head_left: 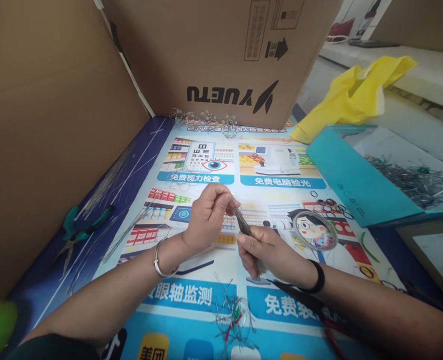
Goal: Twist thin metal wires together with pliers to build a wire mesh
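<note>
Nearest: a loose tangle of thin grey wires with green and red bits on the blue-and-white printed surface, print showing on both sides of it. Right hand grips a slim dark metal tool with a tapered tip, pointing up and away, mid-surface, tip leaning toward the left hand. Left grip closed in a pinch at that tip (anything between the fingertips is too fine to tell). Just beyond the right wrist, a clear round roll of tape; well left, teal-handled pliers. Open print runs forward from the hands. Edges: a teal box of wires bounds the right, tall brown cardboard panels the left and far sides.
</note>
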Available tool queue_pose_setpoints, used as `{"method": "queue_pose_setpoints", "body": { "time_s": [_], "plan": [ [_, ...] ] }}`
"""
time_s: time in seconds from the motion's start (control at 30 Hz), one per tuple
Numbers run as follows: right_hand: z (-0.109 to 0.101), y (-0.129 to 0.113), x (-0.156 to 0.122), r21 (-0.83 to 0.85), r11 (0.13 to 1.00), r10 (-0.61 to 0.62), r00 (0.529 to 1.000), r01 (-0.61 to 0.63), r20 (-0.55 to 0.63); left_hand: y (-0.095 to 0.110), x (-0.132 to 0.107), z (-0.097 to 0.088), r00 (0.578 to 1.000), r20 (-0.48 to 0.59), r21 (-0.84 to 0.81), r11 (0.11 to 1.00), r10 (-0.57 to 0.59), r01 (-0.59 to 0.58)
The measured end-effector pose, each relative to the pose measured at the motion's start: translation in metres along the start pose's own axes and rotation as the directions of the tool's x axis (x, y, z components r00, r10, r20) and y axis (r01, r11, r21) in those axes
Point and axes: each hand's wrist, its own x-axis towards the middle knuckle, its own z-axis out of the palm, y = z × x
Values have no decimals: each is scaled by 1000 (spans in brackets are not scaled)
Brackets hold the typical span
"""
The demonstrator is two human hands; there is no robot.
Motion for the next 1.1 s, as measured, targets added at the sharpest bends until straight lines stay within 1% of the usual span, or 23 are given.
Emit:
{"method": "queue_pose_setpoints", "body": {
  "time_s": [0.13,0.3,0.4,0.5,0.57,0.67,0.77,0.87,0.97,1.1],
  "plan": [
    [-1,-1,0,-85,996,15,999,-18,-35,1,0,-1,1000,24,7,1000,-16,15],
    [-4,0,3,-237,971,5,995,-28,-97,4,1,-4,999,41,40,999,-13,11],
    [-7,1,4,-309,951,-9,992,-29,-123,6,6,-7,994,84,16,998,-64,63],
    [-8,-1,4,-321,947,-22,991,-22,-130,8,11,-8,983,134,-52,990,-127,135],
    [-8,-3,4,-296,955,-33,995,3,-96,7,12,-7,981,135,-98,983,-140,153],
    [-6,-6,2,-211,977,-35,999,30,-20,3,10,-4,980,117,-173,969,-158,177],
    [-4,-6,0,-116,993,-7,1000,10,22,-1,5,1,972,115,-271,935,-202,227],
    [-2,-4,1,-59,998,15,999,-12,50,-2,2,5,966,118,-351,901,-229,256],
    [0,-2,3,11,1000,28,998,-29,55,-1,-1,9,972,105,-367,900,-209,234],
    [3,1,4,195,978,68,996,-80,64,1,-3,12,978,101,-348,915,-180,204]
  ]
}}
